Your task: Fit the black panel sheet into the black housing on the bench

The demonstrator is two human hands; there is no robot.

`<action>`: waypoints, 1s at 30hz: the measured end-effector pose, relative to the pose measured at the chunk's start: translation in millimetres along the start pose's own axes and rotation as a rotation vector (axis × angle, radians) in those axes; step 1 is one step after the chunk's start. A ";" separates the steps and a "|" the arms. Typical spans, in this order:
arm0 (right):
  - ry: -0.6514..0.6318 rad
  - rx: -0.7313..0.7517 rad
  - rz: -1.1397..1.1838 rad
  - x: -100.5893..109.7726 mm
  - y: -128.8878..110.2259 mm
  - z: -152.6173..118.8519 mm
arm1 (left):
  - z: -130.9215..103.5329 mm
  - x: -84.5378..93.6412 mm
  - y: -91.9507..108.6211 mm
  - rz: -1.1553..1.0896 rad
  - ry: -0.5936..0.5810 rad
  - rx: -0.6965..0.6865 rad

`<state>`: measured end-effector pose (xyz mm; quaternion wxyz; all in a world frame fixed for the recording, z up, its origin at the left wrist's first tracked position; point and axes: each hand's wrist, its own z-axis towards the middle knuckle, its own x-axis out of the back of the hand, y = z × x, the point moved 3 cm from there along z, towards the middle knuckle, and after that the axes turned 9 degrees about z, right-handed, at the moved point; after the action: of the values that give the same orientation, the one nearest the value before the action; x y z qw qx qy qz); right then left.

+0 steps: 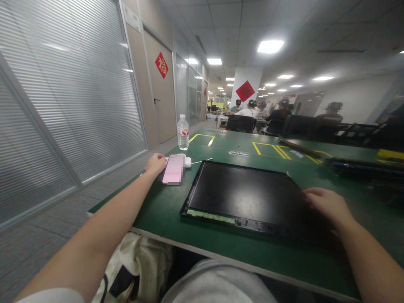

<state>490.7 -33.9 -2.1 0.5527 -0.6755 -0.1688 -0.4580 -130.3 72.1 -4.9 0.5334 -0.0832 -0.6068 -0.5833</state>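
A black display panel (249,193) lies flat on the green table (164,210), with a green circuit strip (210,216) along its near edge. At the panel's right edge is my right hand (328,206), its fingers closed on that edge. My left hand (155,163) is by the upper left of a phone (173,169) with a lit pinkish screen; its fingers are bent together, and what they hold, if anything, is hidden. A small white object (188,162) with a thin white cable touches the phone's right side.
A water bottle (183,132) stands beyond the phone. Yellow tape (273,150) marks the table's far part. Dark parts (360,166) lie at the right. A cream bag (139,265) hangs below the near edge. Several people sit in the background.
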 end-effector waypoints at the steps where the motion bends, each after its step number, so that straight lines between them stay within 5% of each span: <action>1: 0.005 0.004 0.002 0.2 0.2 0.1 | 0.9 0.2 -1.3 -0.019 -0.002 -0.002; 13: 0.014 0.019 0.048 0.7 -1.6 -2.2 | -4.9 1.4 -2.3 -0.087 -0.123 -0.110; 23: -0.007 0.015 0.020 1.4 -2.6 -3.3 | -31.4 4.5 16.8 0.263 -0.097 -0.188; 30: -0.001 0.013 0.018 3.0 -6.0 -6.5 | -22.5 6.0 9.5 0.118 -0.141 -0.192</action>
<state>485.1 -38.6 3.6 0.5610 -0.6736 -0.1658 -0.4517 -113.6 54.0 -0.1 0.5124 -0.2102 -0.5783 -0.5990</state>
